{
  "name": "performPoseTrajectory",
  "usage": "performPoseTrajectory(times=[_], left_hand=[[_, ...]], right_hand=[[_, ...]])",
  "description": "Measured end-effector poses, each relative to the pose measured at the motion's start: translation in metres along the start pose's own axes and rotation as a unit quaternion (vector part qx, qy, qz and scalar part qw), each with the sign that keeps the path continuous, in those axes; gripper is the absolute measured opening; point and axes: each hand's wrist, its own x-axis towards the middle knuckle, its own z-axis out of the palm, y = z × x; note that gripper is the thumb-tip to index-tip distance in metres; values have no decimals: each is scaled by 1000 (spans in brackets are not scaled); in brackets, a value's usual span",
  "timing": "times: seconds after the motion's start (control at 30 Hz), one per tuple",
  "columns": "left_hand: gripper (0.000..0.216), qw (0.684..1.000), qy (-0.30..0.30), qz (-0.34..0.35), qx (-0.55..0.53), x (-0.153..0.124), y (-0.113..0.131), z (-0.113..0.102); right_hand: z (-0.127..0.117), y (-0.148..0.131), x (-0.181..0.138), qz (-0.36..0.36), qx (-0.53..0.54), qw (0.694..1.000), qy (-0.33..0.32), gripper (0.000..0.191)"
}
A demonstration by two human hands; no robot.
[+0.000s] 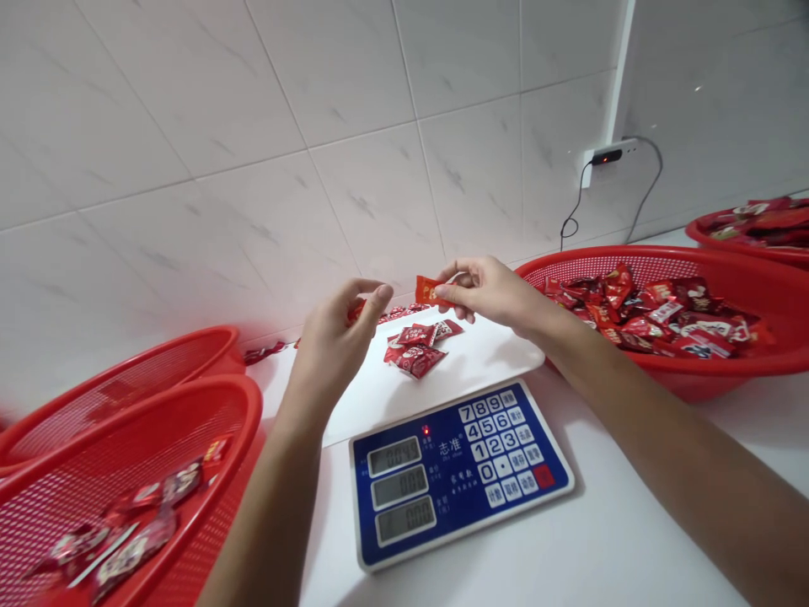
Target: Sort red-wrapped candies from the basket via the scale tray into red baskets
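My right hand [475, 288] pinches a small red-orange wrapped candy [428, 292] by one end, above the far side of the weighing scale [461, 472]. To its left is my left hand [345, 337], its fingers curled round another red wrapped candy [356, 310] that shows only in part. Between and below both hands, a little heap of red candy packets [417, 347] lies on the white scale plate [499, 350]. The scale's blue panel faces me, with number keys and three displays; the top one seems to read 0.049.
A red basket [777, 291] full of wrapped candies stands at right, with another filled basket [701, 229] behind it. At left are two more red baskets [249, 405], the nearer holding several packets. More packets lie along the tiled wall [354, 202]. A wired socket [607, 158] is on the wall.
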Motion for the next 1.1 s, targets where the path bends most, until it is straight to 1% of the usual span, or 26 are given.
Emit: performPoseTrajectory(times=[0.03, 0.1, 0.17, 0.2, 0.23, 0.3, 0.33, 0.4, 0.47, 0.53, 0.57, 0.63, 0.67, 0.7, 0.73, 0.77, 0.8, 0.83, 0.87, 0.9, 0.93, 0.97, 1.0, 1.03, 1.07, 1.1], left_hand=[[43, 1000, -17, 5, -15, 1, -1, 1], [44, 996, -75, 22, -49, 2, -1, 3], [41, 988, -130, 46, -68, 2, 3, 3], [38, 986, -140, 57, -66, 1, 5, 3], [36, 987, -135, 66, -61, 0, 8, 3], [32, 991, -91, 75, -58, -3, 14, 4], [30, 993, -65, 77, -62, -4, 16, 5], [28, 994, -18, 91, -63, -6, 19, 10], [28, 993, 18, 113, -26, -7, 19, 17], [29, 992, 21, 126, 24, -6, 16, 22], [31, 992, 6, 119, 32, -5, 14, 24], [43, 995, -36, 94, 10, -4, 9, 24], [50, 995, -47, 82, -8, -3, 7, 22], [56, 996, -46, 75, -21, -2, 6, 18], [60, 996, -35, 72, -27, -2, 6, 14], [61, 997, -19, 73, -30, -2, 7, 10], [60, 997, -3, 74, -33, -2, 8, 4], [57, 997, 11, 73, -39, -3, 11, -2], [53, 996, 27, 71, -45, -4, 13, -7], [50, 995, 43, 70, -49, -5, 16, -12], [47, 995, 57, 68, -51, -7, 18, -17], [45, 994, 67, 66, -50, -8, 19, -20], [45, 995, 68, 63, -46, -8, 20, -23], [44, 996, 62, 58, -41, -9, 20, -25], [44, 997, 49, 54, -36, -9, 19, -26], [43, 998, 35, 51, -33, -9, 18, -26]], right_hand=[[1, -2, -2, 1, 13, 1000, -8, 5], [3, -7, -5, 1, 42, 998, -37, 7], [6, -12, -9, 5, 72, 995, -71, 10], [9, -14, -11, 12, 90, 992, -84, 10], [12, -16, -13, 21, 112, 989, -91, 9], [18, -18, -16, 47, 179, 977, -106, 4], [22, -19, -18, 58, 225, 965, -119, 5], [30, -18, -19, 77, 331, 928, -155, 16], [37, -14, -19, 102, 423, 882, -180, 24], [42, -8, -15, 139, 486, 846, -169, 29], [44, -6, -13, 160, 507, 833, -154, 31], [43, -3, -8, 187, 533, 817, -118, 32], [41, -2, -5, 191, 538, 815, -96, 32], [36, -2, -3, 186, 535, 821, -72, 32], [28, -3, 0, 171, 521, 835, -45, 31], [18, -3, 1, 146, 491, 859, -14, 29], [4, -4, 3, 116, 440, 890, 18, 26], [-12, -3, 4, 84, 361, 927, 50, 19], [-30, -3, 6, 46, 239, 966, 91, 17], [-48, -1, 7, 32, 70, 991, 111, 22], [-66, 1, 7, 40, -142, 981, 129, 28], [-83, 4, 8, 59, -359, 924, 120, 32], [-97, 7, 7, 81, -426, 893, 121, 35], [-107, 10, 5, 91, -473, 869, 114, 39], [-113, 14, 2, 94, -511, 849, 100, 42], [-116, 18, -3, 89, -529, 840, 83, 42]])
